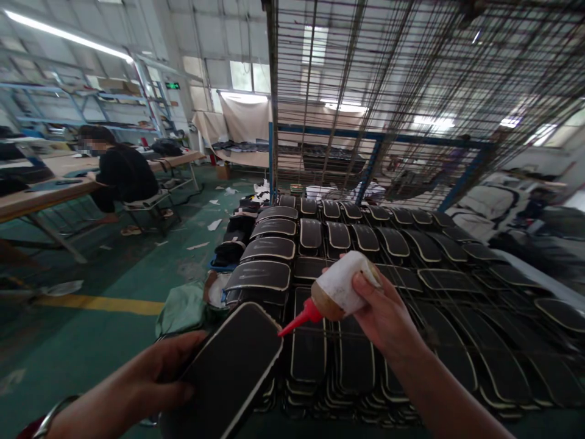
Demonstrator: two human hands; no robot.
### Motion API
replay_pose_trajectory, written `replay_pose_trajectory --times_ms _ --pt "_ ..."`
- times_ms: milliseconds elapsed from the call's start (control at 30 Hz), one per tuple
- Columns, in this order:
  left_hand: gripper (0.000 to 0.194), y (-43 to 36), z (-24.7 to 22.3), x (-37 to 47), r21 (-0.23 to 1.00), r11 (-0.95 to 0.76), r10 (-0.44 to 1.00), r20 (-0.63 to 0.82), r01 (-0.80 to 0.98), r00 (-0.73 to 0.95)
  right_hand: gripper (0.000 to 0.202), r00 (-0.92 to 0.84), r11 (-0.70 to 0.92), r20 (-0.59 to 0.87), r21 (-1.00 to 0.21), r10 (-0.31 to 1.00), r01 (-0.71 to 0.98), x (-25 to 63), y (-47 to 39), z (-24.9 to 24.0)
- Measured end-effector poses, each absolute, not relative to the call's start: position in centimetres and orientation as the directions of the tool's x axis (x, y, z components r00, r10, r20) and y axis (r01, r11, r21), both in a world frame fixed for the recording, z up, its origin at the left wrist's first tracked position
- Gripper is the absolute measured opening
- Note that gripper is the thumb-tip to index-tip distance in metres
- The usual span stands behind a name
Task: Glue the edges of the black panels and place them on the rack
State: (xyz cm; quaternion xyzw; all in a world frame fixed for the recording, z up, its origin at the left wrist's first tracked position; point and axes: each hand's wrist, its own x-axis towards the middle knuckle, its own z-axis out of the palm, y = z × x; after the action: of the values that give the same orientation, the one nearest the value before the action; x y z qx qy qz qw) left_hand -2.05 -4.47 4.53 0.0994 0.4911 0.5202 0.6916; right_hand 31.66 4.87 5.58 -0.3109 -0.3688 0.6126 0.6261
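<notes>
My left hand point(167, 372) is closed on the near-left edge of a black rounded panel point(233, 360), its thumb lying over the top face. A pale line runs along the panel's rim. In my right hand point(379, 305) is a squeeze bottle point(342, 283) with a white wrap, a brownish lower part and a red pointed nozzle point(297, 320). The bottle is tilted down to the left, and the nozzle tip meets the panel's edge near its upper right corner. Fingers behind the bottle are mostly hidden.
Stacks of similar pale-rimmed black panels point(356, 360) fill the rack in front. Its raised wire shelves point(365, 73) hang above. A green bag point(183, 308) lies on the floor to the left. A person point(125, 171) sits at a long table point(59, 195) farther back.
</notes>
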Motion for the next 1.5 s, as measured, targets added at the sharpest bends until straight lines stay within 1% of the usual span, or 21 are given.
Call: replay_pose_trajectory --times_ms 100,167,267,367,433,600,767,933,1067,1133,1267,1333,1500 --pt "0.065 -4.6 4.4 -2.3 0.652 0.52 0.82 -0.563 -0.552 0.107 0.048 0.007 0.032 0.034 -0.826 0.999 -0.562 31.6 4.5 5.2" --pt "0.066 -4.7 4.5 -2.2 0.649 0.533 0.815 -0.565 -0.543 0.124 0.045 0.036 0.029 0.01 -0.806 0.999 -0.592 31.5 4.4 4.9" --pt "0.072 -4.9 4.6 -1.7 0.641 0.562 0.806 -0.565 -0.523 0.175 0.043 0.107 0.065 -0.005 -0.771 0.994 -0.633 31.0 4.3 4.5" --pt "0.076 -5.2 4.8 -1.3 0.665 0.574 0.81 -0.545 -0.477 0.215 0.042 0.155 0.08 -0.024 -0.772 0.988 -0.631 30.7 4.2 4.1" --pt "0.071 -5.3 4.7 -1.3 0.701 0.569 0.82 -0.526 -0.43 0.227 0.042 0.168 0.079 -0.033 -0.784 0.985 -0.615 30.5 4.0 3.9" --pt "0.048 -5.4 4.3 -1.5 0.811 0.516 0.852 -0.453 -0.274 0.265 0.04 0.159 0.055 -0.058 -0.778 0.986 -0.626 30.4 3.1 3.5" --pt "0.046 -5.6 4.4 -1.0 0.839 0.501 0.854 -0.441 -0.212 0.276 0.042 0.139 0.031 -0.079 -0.761 0.987 -0.648 30.0 2.0 3.0" --pt "0.045 -5.7 4.9 -0.1 0.818 0.517 0.853 -0.467 -0.252 0.233 0.045 0.121 0.004 -0.098 -0.76 0.988 -0.649 29.4 0.8 2.8" --pt "0.046 -5.7 5.4 0.6 0.775 0.531 0.848 -0.485 -0.344 0.215 0.039 0.07 -0.012 -0.072 -0.776 0.995 -0.631 29.1 -0.2 2.5" --pt "0.045 -5.7 5.6 0.8 0.771 0.525 0.851 -0.488 -0.362 0.194 0.038 0.042 -0.021 -0.06 -0.782 0.997 -0.623 29.0 -0.7 2.2" --pt "0.041 -5.8 5.6 0.8 0.766 0.531 0.847 -0.464 -0.363 0.261 0.043 0.023 -0.031 -0.057 -0.785 0.998 -0.619 28.8 -1.4 1.6" --pt "0.04 -5.9 5.5 0.7 0.761 0.538 0.842 -0.461 -0.363 0.28 0.041 -0.01 -0.025 -0.024 -0.787 1.0 -0.616 28.7 -1.7 1.5" --pt "0.04 -6.2 5.6 0.9 0.766 0.528 0.849 -0.487 -0.366 0.206 0.038 -0.125 0.0 0.094 -0.798 0.988 -0.603 28.6 -2.8 1.9"
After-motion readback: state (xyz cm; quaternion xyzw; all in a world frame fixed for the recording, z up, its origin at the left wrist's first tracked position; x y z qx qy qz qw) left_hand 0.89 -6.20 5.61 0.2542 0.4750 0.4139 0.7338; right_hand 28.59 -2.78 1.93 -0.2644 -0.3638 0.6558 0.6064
